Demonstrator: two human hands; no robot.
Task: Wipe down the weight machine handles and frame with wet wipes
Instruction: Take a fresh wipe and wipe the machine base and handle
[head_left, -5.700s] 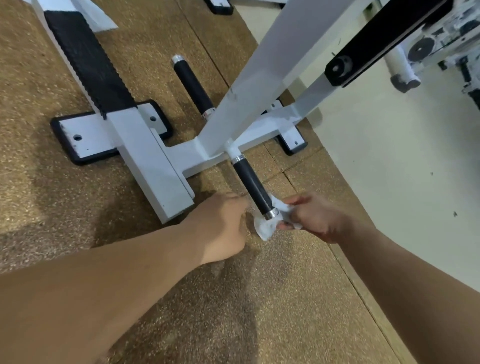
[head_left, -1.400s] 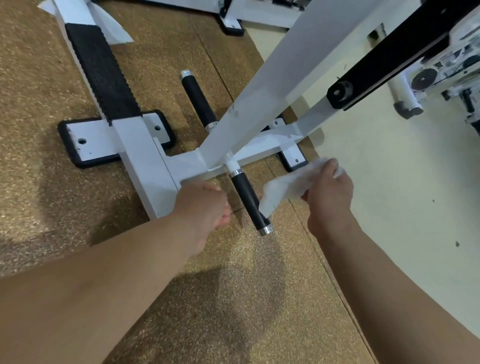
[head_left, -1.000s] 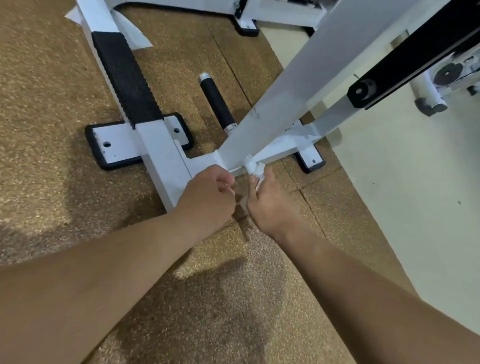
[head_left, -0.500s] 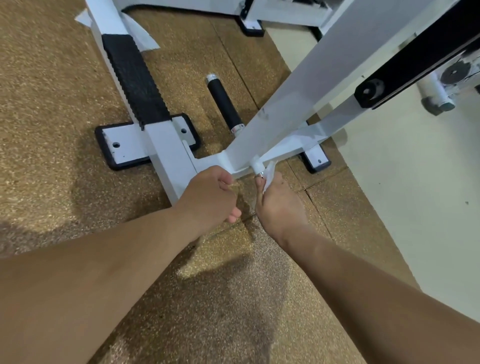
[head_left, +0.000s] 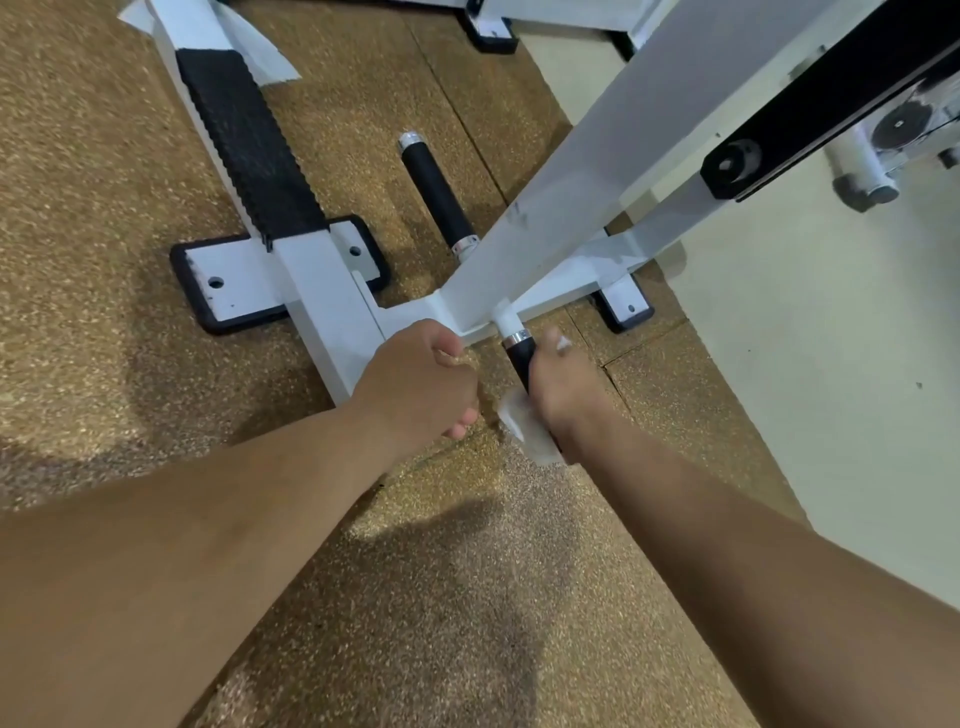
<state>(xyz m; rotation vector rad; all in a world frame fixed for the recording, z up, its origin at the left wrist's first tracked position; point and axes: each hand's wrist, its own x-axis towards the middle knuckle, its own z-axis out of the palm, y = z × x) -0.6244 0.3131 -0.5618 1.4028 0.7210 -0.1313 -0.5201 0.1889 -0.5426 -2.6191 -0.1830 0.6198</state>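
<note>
The near black handle (head_left: 517, 358) juts from the white machine frame (head_left: 566, 197) toward me, low over the floor. My right hand (head_left: 563, 389) grips this handle with the white wet wipe (head_left: 527, 431) wrapped round it; the wipe's loose end sticks out below my palm. Most of the grip is hidden under that hand. My left hand (head_left: 421, 382) hovers just left of the handle, fingers curled, holding nothing. A second black handle (head_left: 436, 192) points away on the frame's far side.
The white base beam (head_left: 332, 317) with a black ribbed tread (head_left: 249, 145) and black-edged foot plates (head_left: 228, 283) lies at left on brown speckled matting. A black pivot arm (head_left: 831, 93) crosses the upper right. Pale floor (head_left: 831, 389) with another machine's roller (head_left: 862, 171) lies to the right.
My right hand has slid with the wipe from the chrome collar at the handle's root down toward the handle's free end. The left hand has stayed beside it.
</note>
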